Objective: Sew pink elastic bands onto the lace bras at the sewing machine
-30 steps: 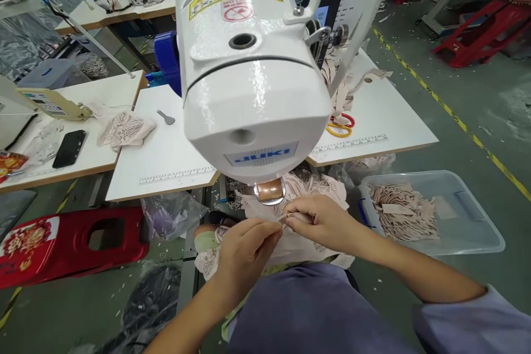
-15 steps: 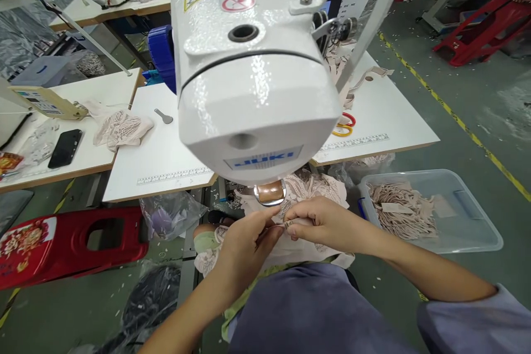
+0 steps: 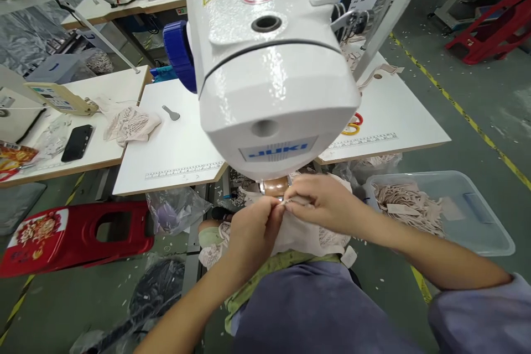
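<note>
Below the head of a white sewing machine, my left hand pinches the edge of a pale beige lace garment. My right hand grips the same edge, its fingertips almost touching those of the left. Just beyond the fingers is the rounded, brownish metal-rimmed front of the machine's arm. The rest of the garment hangs over my lap, partly covered by both wrists. What exactly lies between the fingertips is too small to make out.
A clear plastic bin of beige straps stands low at right. Scissors lie on the right tabletop. On the left are a phone, a lace piece and a red stool. A plastic bag hangs under the table edge.
Both hands have moved up slightly, closer to the machine's arm, with the garment edge between them. The whole view has shifted a little, so the surroundings appear further right.
</note>
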A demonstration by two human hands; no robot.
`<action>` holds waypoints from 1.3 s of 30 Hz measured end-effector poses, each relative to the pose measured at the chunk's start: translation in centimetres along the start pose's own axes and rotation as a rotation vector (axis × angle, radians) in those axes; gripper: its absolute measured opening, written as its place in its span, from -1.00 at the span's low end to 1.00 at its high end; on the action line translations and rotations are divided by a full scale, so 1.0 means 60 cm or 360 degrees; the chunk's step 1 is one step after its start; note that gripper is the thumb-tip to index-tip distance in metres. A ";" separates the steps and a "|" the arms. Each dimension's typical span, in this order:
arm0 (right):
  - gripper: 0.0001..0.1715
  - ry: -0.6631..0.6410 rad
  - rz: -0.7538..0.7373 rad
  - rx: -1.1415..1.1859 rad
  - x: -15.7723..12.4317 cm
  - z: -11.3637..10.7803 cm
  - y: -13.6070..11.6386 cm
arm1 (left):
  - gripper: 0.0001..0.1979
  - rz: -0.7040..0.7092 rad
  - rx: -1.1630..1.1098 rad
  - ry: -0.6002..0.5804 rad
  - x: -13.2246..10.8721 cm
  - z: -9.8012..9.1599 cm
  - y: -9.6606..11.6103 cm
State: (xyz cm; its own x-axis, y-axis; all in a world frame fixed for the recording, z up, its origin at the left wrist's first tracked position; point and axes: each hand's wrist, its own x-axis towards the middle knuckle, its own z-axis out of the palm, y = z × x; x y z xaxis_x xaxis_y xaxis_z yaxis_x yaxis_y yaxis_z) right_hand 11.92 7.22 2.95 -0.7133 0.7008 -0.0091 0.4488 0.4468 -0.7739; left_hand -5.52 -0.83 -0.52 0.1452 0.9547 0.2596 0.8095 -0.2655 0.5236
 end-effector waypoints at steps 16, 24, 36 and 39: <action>-0.62 -0.0138 0.0132 -0.0442 0.049 -0.019 -0.015 | -0.67 0.0841 0.0646 0.0306 0.011 -0.002 -0.079; -0.74 0.0680 -0.0243 -0.0756 -0.009 0.055 0.040 | -0.69 0.0557 0.0707 0.0029 0.020 -0.021 -0.048; -0.56 0.0773 0.0300 0.0180 -0.032 0.109 0.061 | -0.70 0.0782 0.0728 0.0004 0.040 -0.017 -0.049; -0.65 0.0712 0.0202 -0.0083 -0.019 0.083 0.060 | -0.71 0.0671 0.0817 0.0040 0.030 -0.008 -0.025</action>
State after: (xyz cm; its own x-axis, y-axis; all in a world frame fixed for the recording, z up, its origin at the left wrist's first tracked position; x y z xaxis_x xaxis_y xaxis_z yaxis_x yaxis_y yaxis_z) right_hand 11.67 5.22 -2.98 -0.3538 0.9176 0.1812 0.5519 0.3612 -0.7516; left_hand -6.75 1.19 -0.43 0.5003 0.7781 0.3799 0.8555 -0.5118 -0.0785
